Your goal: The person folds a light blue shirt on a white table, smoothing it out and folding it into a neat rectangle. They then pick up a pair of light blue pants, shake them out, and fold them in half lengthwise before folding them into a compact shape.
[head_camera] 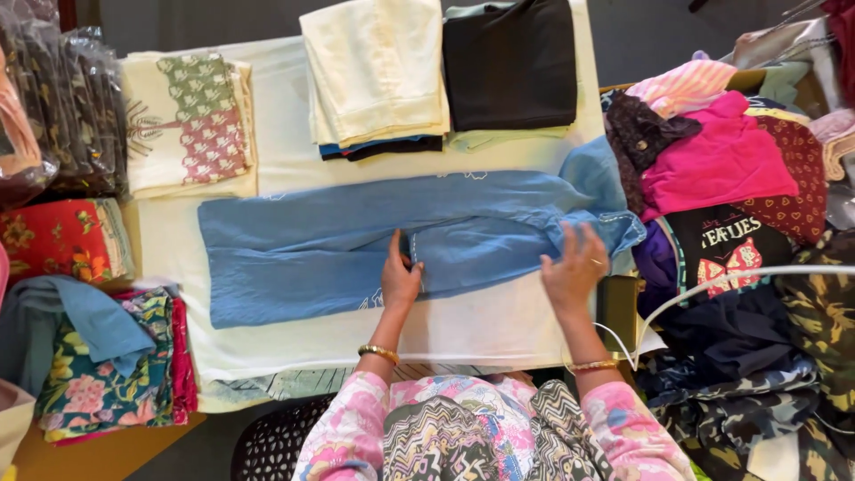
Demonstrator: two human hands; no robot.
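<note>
Denim-blue cloth, a long blue garment (356, 245), lies stretched across the white-covered surface (499, 325) in front of you, running from nine o'clock to three o'clock. Your left hand (400, 276) sits near the middle of its lower edge, fingers drawn together and pinching a fold of the blue fabric. Your right hand (573, 267) rests toward three o'clock on the garment's bunched end, fingers spread and laid flat on the cloth. Each wrist carries a gold bangle, and your sleeves are pink with a floral print.

At twelve o'clock, beyond the garment, you have a folded cream stack (374, 71) lying on darker folded pieces, and just beside it to the right a folded black piece (509, 62). At ten o'clock lies a folded cream cloth with green and pink print (189, 120), and past it at the far left, packets wrapped in clear plastic (62, 107). At nine o'clock there is a red floral fabric (58, 240), and at eight o'clock a pile of flowered cloth (98, 374) with a plain blue piece draped on top.

At three o'clock a heap of mixed clothes (721, 169) rises, with a bright pink piece on top and dark printed ones below. A white cord (712, 283) crosses that heap and runs down toward your right wrist.
</note>
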